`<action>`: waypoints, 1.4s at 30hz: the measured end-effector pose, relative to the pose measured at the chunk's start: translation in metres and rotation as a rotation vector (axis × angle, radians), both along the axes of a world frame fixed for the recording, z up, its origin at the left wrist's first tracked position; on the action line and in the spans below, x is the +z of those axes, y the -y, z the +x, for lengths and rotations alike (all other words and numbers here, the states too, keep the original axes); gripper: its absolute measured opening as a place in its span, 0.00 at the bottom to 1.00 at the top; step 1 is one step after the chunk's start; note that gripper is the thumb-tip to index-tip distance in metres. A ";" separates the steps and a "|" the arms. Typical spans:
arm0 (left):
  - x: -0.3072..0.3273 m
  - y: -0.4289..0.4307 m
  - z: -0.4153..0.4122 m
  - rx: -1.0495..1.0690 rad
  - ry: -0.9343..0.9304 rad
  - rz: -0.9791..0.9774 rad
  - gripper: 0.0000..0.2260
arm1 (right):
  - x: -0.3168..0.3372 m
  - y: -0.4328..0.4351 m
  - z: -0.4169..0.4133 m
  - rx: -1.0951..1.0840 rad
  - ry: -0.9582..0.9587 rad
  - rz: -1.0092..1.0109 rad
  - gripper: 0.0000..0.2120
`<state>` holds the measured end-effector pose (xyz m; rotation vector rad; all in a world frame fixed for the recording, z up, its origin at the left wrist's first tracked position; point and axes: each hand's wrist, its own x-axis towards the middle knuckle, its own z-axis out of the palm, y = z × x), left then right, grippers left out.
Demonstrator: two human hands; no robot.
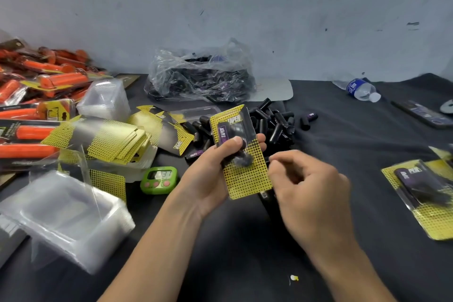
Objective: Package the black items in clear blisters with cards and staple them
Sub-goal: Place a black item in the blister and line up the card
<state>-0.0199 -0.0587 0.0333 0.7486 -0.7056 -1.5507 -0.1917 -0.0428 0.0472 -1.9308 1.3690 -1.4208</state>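
My left hand (215, 169) grips a clear blister pack (241, 152) with a yellow and black card and a black item inside, thumb on its front, held upright above the table. Just right of the pack's lower edge, my right hand (308, 186) hovers with its fingers curled; I cannot tell whether it holds anything. Behind the pack lies a heap of loose black items (274, 122). Stacks of yellow cards (115, 140) and clear blisters (66, 218) lie to the left. Finished packs (426, 191) lie at the right.
A plastic bag of black items (201, 76) sits by the wall. Orange-handled packaged goods (44, 86) pile up at far left. A green timer (159, 179) stands near my left wrist. A water bottle (360, 88) lies at the back right. The table has a dark cloth (343, 144).
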 end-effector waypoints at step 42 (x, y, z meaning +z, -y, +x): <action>-0.010 -0.001 -0.026 0.333 0.534 -0.165 0.05 | -0.016 0.036 -0.009 0.258 0.844 0.502 0.10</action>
